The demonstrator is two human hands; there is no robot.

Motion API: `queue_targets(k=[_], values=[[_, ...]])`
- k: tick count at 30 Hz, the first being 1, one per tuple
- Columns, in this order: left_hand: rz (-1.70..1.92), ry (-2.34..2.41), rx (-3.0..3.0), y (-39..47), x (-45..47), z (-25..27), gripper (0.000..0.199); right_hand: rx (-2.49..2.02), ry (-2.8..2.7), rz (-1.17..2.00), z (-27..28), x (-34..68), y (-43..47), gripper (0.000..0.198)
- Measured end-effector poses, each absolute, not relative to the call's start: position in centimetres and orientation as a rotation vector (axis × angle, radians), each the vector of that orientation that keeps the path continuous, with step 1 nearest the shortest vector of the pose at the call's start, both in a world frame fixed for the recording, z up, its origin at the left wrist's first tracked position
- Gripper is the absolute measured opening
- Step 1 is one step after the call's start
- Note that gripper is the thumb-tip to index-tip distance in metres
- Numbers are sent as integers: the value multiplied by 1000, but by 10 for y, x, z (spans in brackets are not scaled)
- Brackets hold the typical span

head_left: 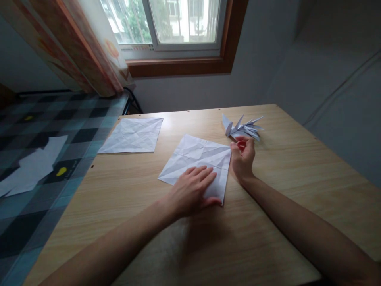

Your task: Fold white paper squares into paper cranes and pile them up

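A creased square sheet of white paper point(190, 153) lies on the table in the middle of the head view, its surface crossed by fold lines. My left hand point(195, 188) rests flat over its near part, fingers stretched out and nothing gripped. At the sheet's right corner, my right hand point(244, 157) is closed in a pinch, thumb and fingertips at the paper's edge. Just beyond that hand stands a cluster of pointed folded paper pieces point(247, 129). The part of the sheet under my left palm is hidden.
A second creased paper square point(133, 135) lies at the wooden table's point(125, 214) far left. Several loose white papers point(32, 171) are on a checked bed cover point(26, 234) to the left. A window point(184, 24) and curtain point(80, 43) stand behind.
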State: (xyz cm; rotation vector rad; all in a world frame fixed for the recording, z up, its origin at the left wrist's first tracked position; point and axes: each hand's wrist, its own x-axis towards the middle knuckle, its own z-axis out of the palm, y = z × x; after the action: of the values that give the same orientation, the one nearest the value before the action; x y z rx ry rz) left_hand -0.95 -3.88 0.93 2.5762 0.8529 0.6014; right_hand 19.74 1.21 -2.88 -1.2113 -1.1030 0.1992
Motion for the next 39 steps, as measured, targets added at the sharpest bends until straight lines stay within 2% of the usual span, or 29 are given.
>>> queue_targets(k=[3, 6, 13, 17, 21, 26, 39], values=[[492, 1112, 2633, -15, -29, 5, 58, -1220, -1136, 181, -30, 199, 14, 16], [199, 1374, 2710, 3, -45, -3, 73, -1186, -1261, 139, -28, 199, 12, 25], [23, 1433, 2761, 0, -43, -9, 91, -969, -1874, 155, -17, 161, 3, 71], [19, 1449, 2750, 0, -42, -10, 103, -1049, -2210, 325, -25, 132, 15, 85], [38, 1433, 2766, -1, -44, -12, 110, -1247, -2385, 347, -32, 126, 26, 81], [34, 1436, 2783, -1, -49, -13, 109, -1375, -2546, 153, -28, 142, 21, 82], [-66, 1384, 2785, 4, -75, -7, 109, -1515, -2622, 73, -27, 222, -1, 75]])
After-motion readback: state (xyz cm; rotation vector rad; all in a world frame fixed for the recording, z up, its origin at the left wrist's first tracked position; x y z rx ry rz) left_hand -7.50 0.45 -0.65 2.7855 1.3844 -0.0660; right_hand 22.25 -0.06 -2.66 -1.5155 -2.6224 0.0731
